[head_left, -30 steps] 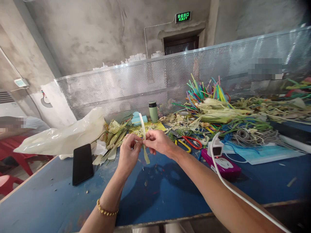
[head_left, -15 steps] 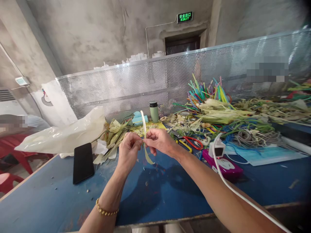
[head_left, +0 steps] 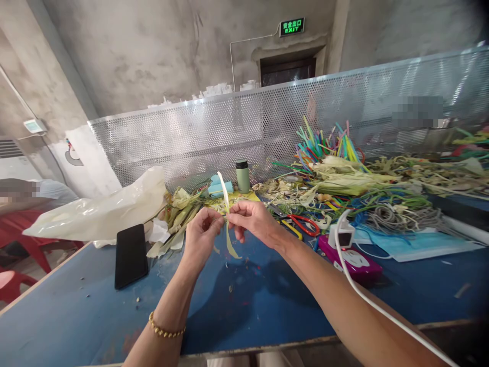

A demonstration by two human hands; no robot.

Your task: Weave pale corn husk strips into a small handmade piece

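A person's left hand (head_left: 202, 235) and right hand (head_left: 252, 223) are each closed in a fingertip pinch on a pale husk strip (head_left: 224, 189), held upright above a blue table (head_left: 275, 316), its lower end dangling. From where I stand, the thin strip could split if the pinches pull apart unevenly, or slip if either loosens. A white charging cable (head_left: 346, 265) crosses the right forearm; lifting that arm might snag it.

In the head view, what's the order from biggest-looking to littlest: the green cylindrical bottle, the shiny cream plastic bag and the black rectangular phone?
1. Shiny cream plastic bag
2. Black rectangular phone
3. Green cylindrical bottle
The bottle stands farther back, so real sizes may differ.
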